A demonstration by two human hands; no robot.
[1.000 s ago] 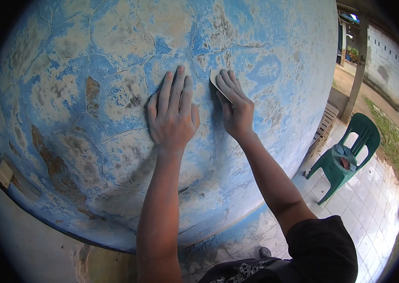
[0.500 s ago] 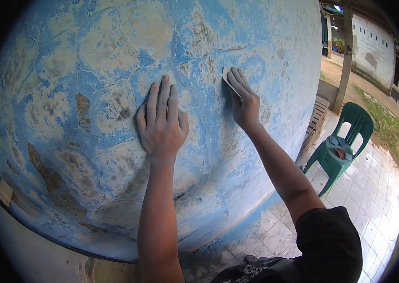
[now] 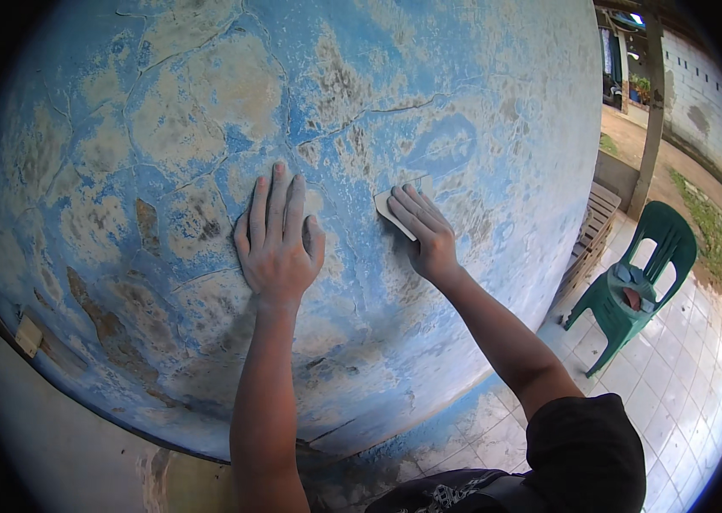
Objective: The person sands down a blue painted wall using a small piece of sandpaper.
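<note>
"What are the hands doing?"

"The left hand [image 3: 280,256] is lying open, palm against the peeling blue wall [image 3: 523,171], its fingers pointing up and slightly spread. The right hand [image 3: 431,239] is gripping a pale sheet [image 3: 392,214], probably sandpaper, with its fingers pressing it toward the wall."

"What could be going wrong?"

"Snagging, I'd guess. A long crack [image 3: 412,106] is running above the right hand, and any raised lip there could be catching or tearing the pale sheet."

"And the grip?"

"The sheet's left edge is sticking out past the fingers, so uneven pressure could be curling it. Both hands are looking greyish; if that's dust, it could be making the hold slippery."

"Anything lower?"

"A brown bare patch [image 3: 105,327] is showing down left, so hard leaning could be loosening more of the wall."
</note>
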